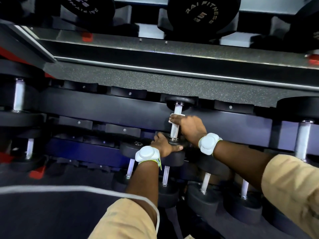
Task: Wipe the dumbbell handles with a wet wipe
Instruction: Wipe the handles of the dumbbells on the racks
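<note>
A small black dumbbell with a knurled silver handle (pixel 176 124) lies on the middle shelf of a dark rack (pixel 103 107). My right hand (pixel 189 128) is closed around the upper part of the handle, pressing a white wet wipe (pixel 172 116) against it; only a corner of the wipe shows. My left hand (pixel 164 144) grips the near black head (pixel 179 144) of the same dumbbell. Both wrists carry white bands.
Several more dumbbells with silver handles (pixel 205 184) sit on the lower shelf just under my arms. Larger dumbbells stand at the left (pixel 18 95) and right (pixel 303 138). Big black weight heads (pixel 203 14) line the top shelf above a grey speckled ledge (pixel 155 81).
</note>
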`<move>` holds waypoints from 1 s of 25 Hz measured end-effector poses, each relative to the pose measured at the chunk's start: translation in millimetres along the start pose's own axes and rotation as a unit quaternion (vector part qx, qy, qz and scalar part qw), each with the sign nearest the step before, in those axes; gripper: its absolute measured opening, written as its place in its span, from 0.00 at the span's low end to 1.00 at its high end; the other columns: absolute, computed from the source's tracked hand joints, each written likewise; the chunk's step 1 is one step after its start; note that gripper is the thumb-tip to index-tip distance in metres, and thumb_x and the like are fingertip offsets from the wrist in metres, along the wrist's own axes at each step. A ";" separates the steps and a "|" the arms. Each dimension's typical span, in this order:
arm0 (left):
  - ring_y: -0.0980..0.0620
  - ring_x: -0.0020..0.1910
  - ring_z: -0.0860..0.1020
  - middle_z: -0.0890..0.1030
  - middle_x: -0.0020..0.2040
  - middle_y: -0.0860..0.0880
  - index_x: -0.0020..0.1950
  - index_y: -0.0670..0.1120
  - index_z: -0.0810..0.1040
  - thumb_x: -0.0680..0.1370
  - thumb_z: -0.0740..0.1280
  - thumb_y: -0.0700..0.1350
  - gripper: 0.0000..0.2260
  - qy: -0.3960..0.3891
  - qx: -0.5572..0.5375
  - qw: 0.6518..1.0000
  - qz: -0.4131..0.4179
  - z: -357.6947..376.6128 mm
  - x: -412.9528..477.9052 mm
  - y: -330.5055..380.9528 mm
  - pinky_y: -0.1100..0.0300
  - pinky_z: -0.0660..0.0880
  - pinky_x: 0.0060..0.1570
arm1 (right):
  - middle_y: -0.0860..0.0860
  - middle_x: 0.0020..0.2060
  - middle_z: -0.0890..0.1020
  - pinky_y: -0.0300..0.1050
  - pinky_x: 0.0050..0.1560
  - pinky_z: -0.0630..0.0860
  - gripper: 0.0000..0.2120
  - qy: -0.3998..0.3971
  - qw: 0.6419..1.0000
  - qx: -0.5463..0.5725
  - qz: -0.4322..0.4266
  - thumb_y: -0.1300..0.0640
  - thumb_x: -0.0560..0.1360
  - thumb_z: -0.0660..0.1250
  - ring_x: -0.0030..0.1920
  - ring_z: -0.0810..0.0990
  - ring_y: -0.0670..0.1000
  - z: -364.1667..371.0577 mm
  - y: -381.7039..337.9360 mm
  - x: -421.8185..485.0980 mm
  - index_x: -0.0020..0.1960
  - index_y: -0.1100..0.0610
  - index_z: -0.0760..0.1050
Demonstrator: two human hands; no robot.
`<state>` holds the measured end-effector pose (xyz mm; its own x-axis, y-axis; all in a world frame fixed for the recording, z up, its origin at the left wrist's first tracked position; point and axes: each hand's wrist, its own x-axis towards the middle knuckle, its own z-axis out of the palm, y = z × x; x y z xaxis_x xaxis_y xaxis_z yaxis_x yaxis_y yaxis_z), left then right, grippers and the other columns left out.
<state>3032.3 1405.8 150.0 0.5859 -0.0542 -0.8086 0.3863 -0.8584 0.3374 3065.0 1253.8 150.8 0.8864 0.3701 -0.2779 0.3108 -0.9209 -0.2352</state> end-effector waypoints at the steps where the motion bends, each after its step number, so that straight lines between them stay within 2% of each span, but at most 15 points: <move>1: 0.40 0.76 0.59 0.56 0.77 0.41 0.77 0.39 0.46 0.68 0.73 0.66 0.55 0.002 0.002 1.000 0.000 1.0 -0.1 0.0 0.49 0.59 0.73 | 0.41 0.69 0.73 0.50 0.56 0.77 0.19 -0.014 1.000 -0.015 -0.020 0.53 0.79 0.59 0.60 0.79 0.53 3.0 -5.1 -1.1 0.69 0.42 0.70; 3: 0.40 0.76 0.59 0.56 0.77 0.41 0.77 0.40 0.46 0.67 0.73 0.67 0.54 0.004 0.011 1.000 -0.001 2.1 -1.4 -0.4 0.49 0.59 0.73 | 0.43 0.66 0.76 0.50 0.54 0.79 0.18 -0.070 0.995 -0.029 -0.066 0.50 0.79 0.58 0.59 0.81 0.53 6.8 -6.9 -4.0 0.68 0.41 0.69; 4: 0.40 0.76 0.59 0.56 0.77 0.41 0.77 0.40 0.46 0.67 0.73 0.67 0.54 0.001 0.011 1.000 -0.002 1.6 -0.6 -0.6 0.49 0.59 0.73 | 0.44 0.65 0.77 0.49 0.53 0.79 0.17 -0.068 0.996 -0.024 -0.051 0.49 0.79 0.58 0.58 0.81 0.54 4.4 -1.7 -1.2 0.68 0.42 0.69; 6: 0.41 0.76 0.59 0.56 0.77 0.42 0.77 0.40 0.46 0.67 0.73 0.67 0.55 -0.004 0.003 1.000 0.000 0.5 0.2 -0.1 0.49 0.59 0.73 | 0.45 0.65 0.78 0.48 0.52 0.78 0.17 -0.003 0.999 -0.038 0.006 0.49 0.80 0.57 0.55 0.82 0.54 -4.6 6.8 4.2 0.68 0.42 0.69; 7: 0.41 0.76 0.59 0.56 0.77 0.42 0.77 0.40 0.46 0.67 0.73 0.67 0.55 -0.003 0.001 1.000 0.000 0.3 -0.5 0.4 0.49 0.59 0.73 | 0.44 0.65 0.77 0.48 0.51 0.78 0.17 0.005 0.999 -0.049 0.001 0.50 0.80 0.56 0.54 0.82 0.55 -5.4 4.9 5.4 0.68 0.43 0.69; 10: 0.41 0.76 0.59 0.56 0.77 0.41 0.78 0.39 0.45 0.68 0.73 0.66 0.55 0.000 0.008 1.000 -0.003 0.6 -1.4 1.1 0.50 0.59 0.74 | 0.47 0.60 0.81 0.48 0.48 0.78 0.15 -0.096 0.990 -0.071 -0.072 0.51 0.79 0.56 0.53 0.82 0.56 -9.0 -7.4 1.2 0.65 0.44 0.72; 13: 0.40 0.76 0.60 0.56 0.77 0.41 0.78 0.40 0.45 0.67 0.74 0.67 0.56 0.003 0.009 1.000 -0.010 1.0 -2.9 1.8 0.50 0.60 0.74 | 0.52 0.54 0.83 0.48 0.44 0.77 0.12 -0.033 0.992 -0.118 0.026 0.52 0.80 0.58 0.52 0.83 0.58 -20.3 -4.3 18.0 0.61 0.49 0.75; 17: 0.41 0.76 0.58 0.54 0.78 0.41 0.78 0.39 0.43 0.67 0.74 0.66 0.57 -0.003 0.010 1.000 -0.008 0.0 -3.9 1.2 0.49 0.59 0.74 | 0.56 0.55 0.82 0.51 0.44 0.76 0.13 -0.143 0.969 -0.191 -0.056 0.58 0.80 0.57 0.54 0.82 0.60 -22.4 -31.2 19.9 0.58 0.58 0.78; 20: 0.40 0.76 0.59 0.55 0.78 0.41 0.78 0.38 0.44 0.67 0.73 0.66 0.57 0.005 0.010 1.000 -0.004 0.6 -3.9 1.8 0.50 0.59 0.73 | 0.55 0.53 0.83 0.47 0.41 0.74 0.12 -0.058 0.977 -0.204 0.021 0.59 0.79 0.58 0.52 0.83 0.59 -30.2 -23.7 24.7 0.56 0.57 0.78; 23: 0.41 0.76 0.60 0.57 0.77 0.41 0.78 0.39 0.45 0.67 0.74 0.66 0.56 0.001 0.011 1.000 -0.004 0.1 -4.1 1.7 0.50 0.60 0.73 | 0.55 0.52 0.83 0.48 0.38 0.72 0.13 -0.127 0.973 -0.186 -0.052 0.58 0.80 0.57 0.51 0.83 0.59 -16.7 -30.8 15.4 0.57 0.56 0.78; 24: 0.41 0.76 0.60 0.56 0.77 0.41 0.78 0.39 0.45 0.67 0.74 0.66 0.56 0.004 0.013 1.000 -0.005 0.6 -6.0 2.1 0.50 0.60 0.73 | 0.55 0.52 0.83 0.49 0.39 0.73 0.13 -0.133 0.975 -0.169 -0.048 0.57 0.80 0.57 0.51 0.83 0.59 -16.4 -26.5 16.7 0.58 0.55 0.78; 25: 0.41 0.76 0.59 0.56 0.77 0.41 0.78 0.39 0.44 0.68 0.74 0.66 0.56 0.005 0.012 1.000 -0.005 0.0 -5.8 2.6 0.50 0.60 0.73 | 0.54 0.52 0.83 0.48 0.39 0.74 0.13 -0.102 0.982 -0.158 -0.020 0.55 0.80 0.57 0.51 0.83 0.59 -20.2 -19.2 21.1 0.59 0.54 0.78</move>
<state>3029.9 1403.8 155.5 0.5897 -0.0412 -0.8066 0.3741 -0.8712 0.3179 3084.7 1276.8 168.2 0.7940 0.3937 -0.4631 0.4632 -0.8853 0.0415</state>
